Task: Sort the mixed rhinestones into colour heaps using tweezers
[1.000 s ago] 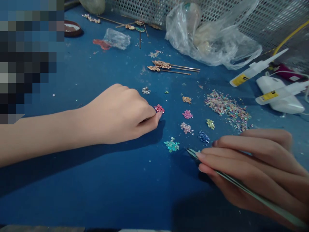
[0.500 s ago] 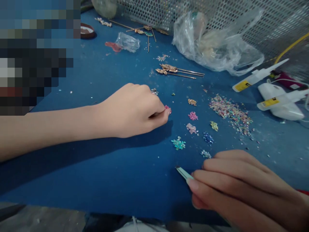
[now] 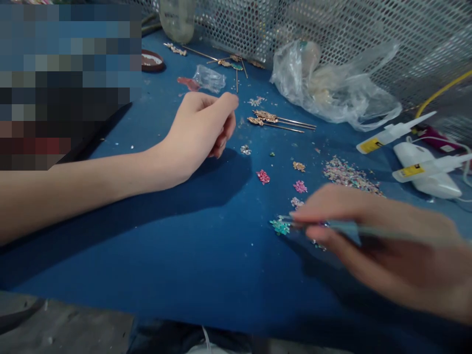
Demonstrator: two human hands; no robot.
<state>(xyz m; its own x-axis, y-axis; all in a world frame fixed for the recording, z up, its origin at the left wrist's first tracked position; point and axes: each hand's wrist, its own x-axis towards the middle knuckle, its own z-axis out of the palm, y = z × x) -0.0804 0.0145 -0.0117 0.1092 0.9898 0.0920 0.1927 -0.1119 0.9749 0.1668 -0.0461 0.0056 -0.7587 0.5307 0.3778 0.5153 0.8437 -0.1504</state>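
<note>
Blue cloth covers the surface (image 3: 206,255), and from the head camera I see both hands over it. The left hand (image 3: 201,130) is lifted off the surface at the centre left, with its fingers curled loosely inward and the thumb stretched out above them. I cannot tell whether anything small is caught between them. The right hand (image 3: 383,246) is low on the right and blurred. Its fingers are closed around a pair of tweezers (image 3: 342,227), whose tips point left and sit just at the teal sequin cluster (image 3: 280,227); the blur keeps me from saying whether they touch it.

Between the two hands small sorted piles lie apart from one another: a red cluster (image 3: 263,176), a magenta cluster (image 3: 300,186), a gold cluster (image 3: 298,166), a pale pink cluster (image 3: 296,202) just above the right hand's fingertips, and a silvery cluster (image 3: 245,149) near the left hand. Further right is a loose heap of mixed sequins (image 3: 350,175).

Behind these lie gold hairpins (image 3: 280,119). A crumpled clear plastic bag (image 3: 339,86) rests against the perforated metal screen (image 3: 332,24). At the right edge are a white glue gun (image 3: 424,169) and a white nozzle tube (image 3: 391,132) with a yellow label. A small brown dish (image 3: 152,60) sits at the far left.
</note>
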